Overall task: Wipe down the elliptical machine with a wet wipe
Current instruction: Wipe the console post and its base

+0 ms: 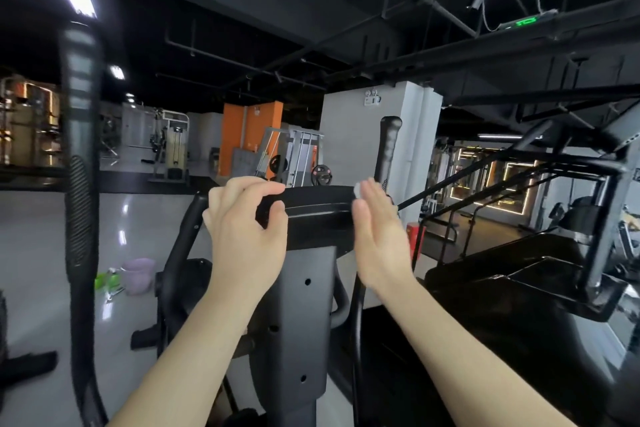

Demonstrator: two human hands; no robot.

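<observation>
Hands first: my left hand is curled round the left end of the black top panel of the elliptical machine, in the middle of the frame. My right hand is flat, fingers straight and close together, at the right end of that panel. The wet wipe is a small white bit that peeks out by my right fingertips, touching the panel's top edge. Most of it is hidden behind my hand, so I cannot tell how it is folded.

I think the step now is wiping along the top panel. To do it well, I should keep my left hand holding tight so the machine does not wobble. I should press the wipe flat and slide it slowly from the right end toward my left hand, so no strip gets missed. Then I should go round the edges and down the gray post below (dirt likes to hide there). The tall black handle just behind my right hand needs a rub too, I think.

Writing is hard to find. I see no name or label on the machine. A green lit sign hangs in the upper right of the frame, but it is too small to read.
</observation>
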